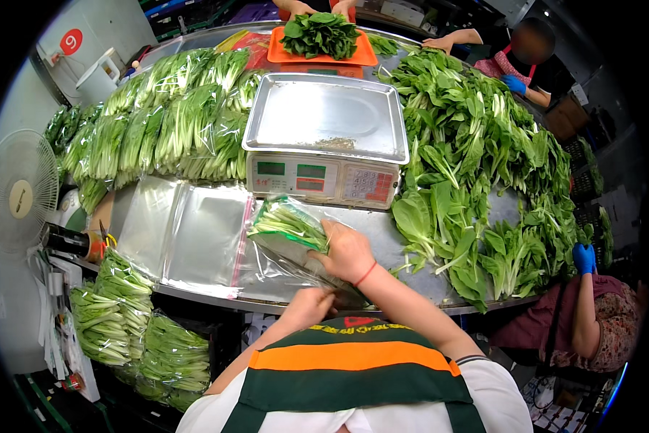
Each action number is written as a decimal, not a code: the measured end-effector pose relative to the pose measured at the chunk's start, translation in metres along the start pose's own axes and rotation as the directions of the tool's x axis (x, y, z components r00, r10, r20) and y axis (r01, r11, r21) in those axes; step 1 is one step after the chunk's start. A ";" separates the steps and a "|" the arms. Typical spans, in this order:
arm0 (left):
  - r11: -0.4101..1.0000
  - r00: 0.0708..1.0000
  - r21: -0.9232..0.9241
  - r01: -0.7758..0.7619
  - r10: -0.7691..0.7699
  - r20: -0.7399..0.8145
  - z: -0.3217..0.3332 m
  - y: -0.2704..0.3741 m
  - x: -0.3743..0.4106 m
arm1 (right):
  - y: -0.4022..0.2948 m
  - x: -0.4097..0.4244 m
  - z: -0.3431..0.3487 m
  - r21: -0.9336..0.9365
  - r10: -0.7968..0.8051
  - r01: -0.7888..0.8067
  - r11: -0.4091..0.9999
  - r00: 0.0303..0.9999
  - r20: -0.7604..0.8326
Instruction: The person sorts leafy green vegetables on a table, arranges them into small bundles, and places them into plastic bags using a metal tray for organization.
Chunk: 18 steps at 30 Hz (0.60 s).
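Before me on the metal table lies a clear plastic bag (pixel 286 221) with a bunch of leafy greens inside, pale stems towards the upper left. My right hand (pixel 351 251), a red string round its wrist, grips the bagged bunch at its right end, thumb below and fingers above. At the table's front edge, my left hand (pixel 309 306) has its fingers curled on the bag's near edge; its fingertips are partly hidden. Just beyond the bag stands a digital weighing scale (pixel 324 181) with a bare steel pan (pixel 324 116). Flat clear bags (pixel 208 233) are stacked to the left.
Bagged greens (pixel 162 127) fill the far left; more bagged greens (pixel 140 335) lie lower left. Loose leafy greens (pixel 476 140) cover the right side. Opposite, a person's hands hold greens over an orange tray (pixel 368 51). Co-workers stand at right. A fan (pixel 20 197) is at left.
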State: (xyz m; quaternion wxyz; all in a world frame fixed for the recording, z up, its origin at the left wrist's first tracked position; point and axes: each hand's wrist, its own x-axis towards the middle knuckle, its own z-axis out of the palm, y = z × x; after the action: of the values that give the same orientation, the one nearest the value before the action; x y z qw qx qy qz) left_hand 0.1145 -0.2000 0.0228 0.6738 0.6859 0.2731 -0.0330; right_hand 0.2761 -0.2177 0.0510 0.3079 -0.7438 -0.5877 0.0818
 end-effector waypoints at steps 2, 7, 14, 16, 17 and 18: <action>0.998 0.981 -0.058 -0.035 0.023 -0.193 -0.006 -0.015 0.001 | -0.006 -0.005 -0.019 -0.061 -0.079 0.078 0.995 0.997 -0.007; 0.941 0.971 0.246 -0.231 0.209 0.111 0.021 -0.003 0.013 | -0.010 -0.013 0.004 -0.144 -0.084 0.135 0.980 0.945 0.316; 0.935 0.957 0.245 -0.256 0.210 0.199 0.052 -0.030 0.042 | -0.031 -0.013 -0.031 -0.241 0.058 0.026 0.970 0.942 0.331; 0.972 0.869 0.231 0.045 -0.152 0.471 0.053 -0.035 0.063 | -0.030 -0.004 -0.010 -0.273 0.141 -0.011 0.962 0.877 0.459; 0.971 0.869 0.240 0.023 -0.138 0.475 0.049 -0.036 0.067 | -0.027 0.004 -0.001 -0.226 0.145 -0.045 0.973 0.881 0.451; 0.972 0.870 0.236 0.008 -0.123 0.477 0.048 -0.033 0.066 | -0.036 0.021 -0.005 -0.177 0.147 -0.072 0.981 0.878 0.455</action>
State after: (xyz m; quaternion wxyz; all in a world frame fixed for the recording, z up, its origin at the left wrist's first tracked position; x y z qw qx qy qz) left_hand 0.1727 -0.2255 -0.0389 0.6366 0.7178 0.1120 -0.2588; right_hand 0.2545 -0.1956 0.0799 0.0937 -0.7560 -0.6059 0.2294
